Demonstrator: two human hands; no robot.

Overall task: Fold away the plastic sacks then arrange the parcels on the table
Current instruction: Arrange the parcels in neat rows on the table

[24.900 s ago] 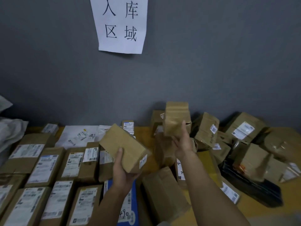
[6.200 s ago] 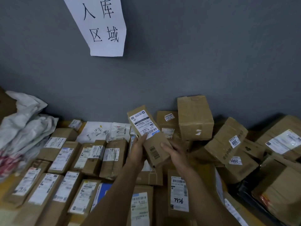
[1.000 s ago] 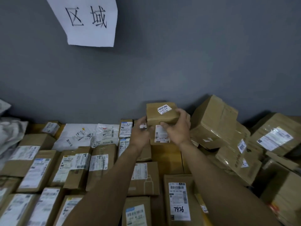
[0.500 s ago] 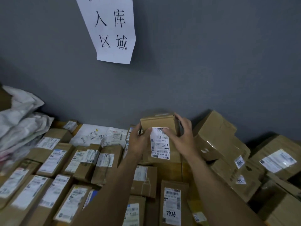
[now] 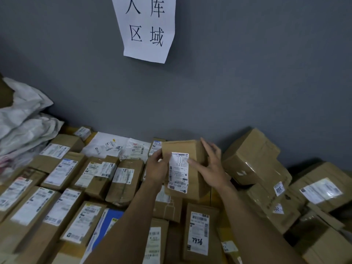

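While sacks (image 5: 28, 121) sit bundled far left, we're arranging: left hand (image 5: 157, 168) pinches the parcel (image 5: 182, 147), right hand (image 5: 209, 168) spread flat on it, by the wall (image 5: 247, 82). Next: seat it label-up in the row (image 5: 124, 176).

Ahead of me stands a plain grey wall (image 5: 247, 77), which bears a white paper sign (image 5: 147, 46) with black handwritten characters, its top cut off by the frame.
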